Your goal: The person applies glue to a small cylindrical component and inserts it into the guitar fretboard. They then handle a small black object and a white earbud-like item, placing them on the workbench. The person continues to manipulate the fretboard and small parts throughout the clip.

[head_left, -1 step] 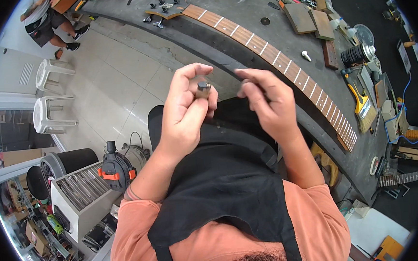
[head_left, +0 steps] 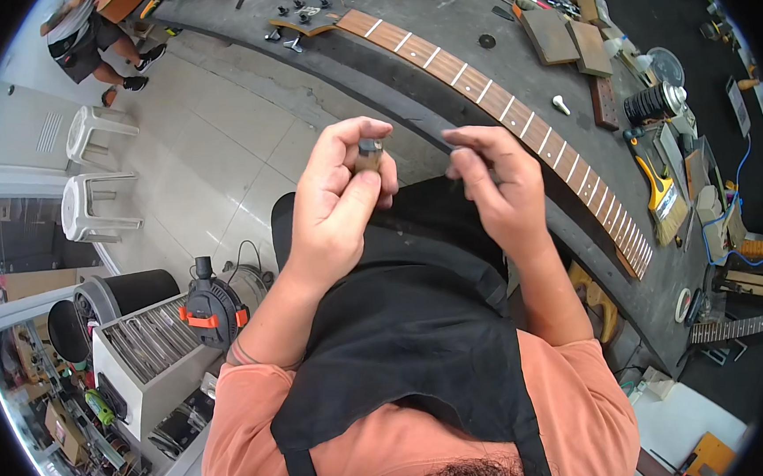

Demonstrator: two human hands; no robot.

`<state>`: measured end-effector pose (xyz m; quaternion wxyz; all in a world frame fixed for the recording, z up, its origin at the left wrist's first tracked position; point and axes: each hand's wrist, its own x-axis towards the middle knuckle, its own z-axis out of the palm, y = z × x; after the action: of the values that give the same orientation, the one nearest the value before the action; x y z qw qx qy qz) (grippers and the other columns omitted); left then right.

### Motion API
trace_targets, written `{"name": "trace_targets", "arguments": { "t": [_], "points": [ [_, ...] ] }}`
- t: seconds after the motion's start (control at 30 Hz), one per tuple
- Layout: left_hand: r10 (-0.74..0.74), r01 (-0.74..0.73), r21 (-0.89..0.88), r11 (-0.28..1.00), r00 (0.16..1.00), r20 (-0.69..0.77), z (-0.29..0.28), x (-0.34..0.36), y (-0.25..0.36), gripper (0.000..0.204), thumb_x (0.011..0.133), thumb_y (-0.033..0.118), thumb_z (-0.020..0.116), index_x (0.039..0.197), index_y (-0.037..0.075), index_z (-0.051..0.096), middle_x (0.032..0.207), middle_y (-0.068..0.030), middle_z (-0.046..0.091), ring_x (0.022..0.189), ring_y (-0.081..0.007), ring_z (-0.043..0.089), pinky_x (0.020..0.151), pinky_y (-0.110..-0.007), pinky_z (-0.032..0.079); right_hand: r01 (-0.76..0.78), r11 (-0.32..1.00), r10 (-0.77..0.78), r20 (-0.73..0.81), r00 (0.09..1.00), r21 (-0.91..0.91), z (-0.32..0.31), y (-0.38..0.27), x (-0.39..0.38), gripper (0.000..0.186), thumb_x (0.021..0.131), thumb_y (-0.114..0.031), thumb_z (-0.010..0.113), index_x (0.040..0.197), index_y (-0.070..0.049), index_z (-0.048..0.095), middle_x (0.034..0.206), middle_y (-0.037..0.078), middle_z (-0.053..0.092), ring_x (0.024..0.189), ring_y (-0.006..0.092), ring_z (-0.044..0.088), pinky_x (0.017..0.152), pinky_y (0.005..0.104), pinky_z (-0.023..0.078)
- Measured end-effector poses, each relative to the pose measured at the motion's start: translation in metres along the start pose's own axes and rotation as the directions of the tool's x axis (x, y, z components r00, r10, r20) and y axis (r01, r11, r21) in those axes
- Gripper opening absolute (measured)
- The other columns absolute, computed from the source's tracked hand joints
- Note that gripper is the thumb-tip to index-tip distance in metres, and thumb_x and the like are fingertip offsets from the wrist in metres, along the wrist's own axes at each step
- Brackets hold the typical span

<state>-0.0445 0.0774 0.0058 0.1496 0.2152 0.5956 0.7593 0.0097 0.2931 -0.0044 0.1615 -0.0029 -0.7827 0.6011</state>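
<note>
My left hand [head_left: 334, 197] is closed around a small brownish, dark-topped object [head_left: 368, 157], held upright between thumb and fingers above my black apron [head_left: 394, 290]. My right hand [head_left: 501, 176] hovers just to its right, apart from the object, with fingers loosely bent and spread and nothing visible in them. Beyond both hands, a guitar neck [head_left: 496, 102] with a dark wood fretboard and white fret markings lies along the near edge of the grey workbench [head_left: 441, 75], loose tuning parts [head_left: 304, 13] by its headstock.
A yellow paintbrush [head_left: 661, 192], blocks [head_left: 548, 32], a black can [head_left: 651, 104] and cluttered tools line the bench's right. At left are white stools [head_left: 96, 205], a shop vacuum [head_left: 218, 307], a bin [head_left: 129, 291] and a shelved unit [head_left: 141, 343]. A person [head_left: 98, 50] stands at upper left.
My right hand has shifted slightly to the right, away from my left hand. My left hand has moved very little, still holding the small object.
</note>
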Motion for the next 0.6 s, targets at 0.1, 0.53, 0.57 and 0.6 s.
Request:
{"name": "trace_targets", "arguments": {
  "t": [0.1,0.53,0.57,0.6],
  "points": [
    [0.16,-0.16,0.046,0.986,0.987,0.013,-0.015,0.008,-0.007,0.035,0.111,0.003,0.048,0.145,0.001,0.052,0.104,-0.0077,0.067,0.09,-0.012,0.06,0.082,-0.028,0.051,-0.024,0.992,0.023,-0.008,1.0,-0.121,-0.013,0.019,0.004,0.01,0.103,-0.005,0.07,0.111,0.001,0.073,0.086,0.006,0.073,0.074,0.0101,0.065,0.068,0.0266,0.053],
    [-0.004,-0.027,-0.174,0.984,0.985,-0.175,-0.042,0.023,-0.016,0.049,0.111,0.042,0.038,0.086,0.004,0.056,0.076,-0.0042,0.046,0.068,-0.0139,0.035,0.061,-0.031,0.03,0.064,0.92,-0.086,-0.04,0.995,-0.387,-0.004,0.046,0.008,0.007,0.1,-0.007,0.072,0.1,0.0,0.073,0.081,0.011,0.07,0.069,0.0208,0.067,0.068,0.0317,0.053],
    [-0.012,-0.025,-0.198,0.98,0.982,-0.186,-0.042,0.023,-0.017,0.048,0.11,0.041,0.038,0.084,0.004,0.055,0.074,-0.004,0.045,0.067,-0.0137,0.035,0.06,-0.031,0.029,0.064,0.918,-0.088,-0.044,0.995,-0.392,-0.004,0.046,0.008,0.007,0.099,-0.007,0.073,0.1,0.0,0.073,0.081,0.011,0.07,0.07,0.0216,0.068,0.068,0.032,0.054],
    [-0.021,-0.023,-0.222,0.975,0.98,-0.197,-0.042,0.023,-0.017,0.047,0.11,0.04,0.039,0.083,0.004,0.054,0.072,-0.0039,0.044,0.066,-0.0135,0.034,0.059,-0.031,0.028,0.07,0.917,-0.096,-0.046,0.994,-0.393,-0.003,0.046,0.008,0.007,0.099,-0.007,0.073,0.1,0.0,0.073,0.081,0.012,0.071,0.07,0.0218,0.068,0.068,0.0322,0.054]
  ]
}}
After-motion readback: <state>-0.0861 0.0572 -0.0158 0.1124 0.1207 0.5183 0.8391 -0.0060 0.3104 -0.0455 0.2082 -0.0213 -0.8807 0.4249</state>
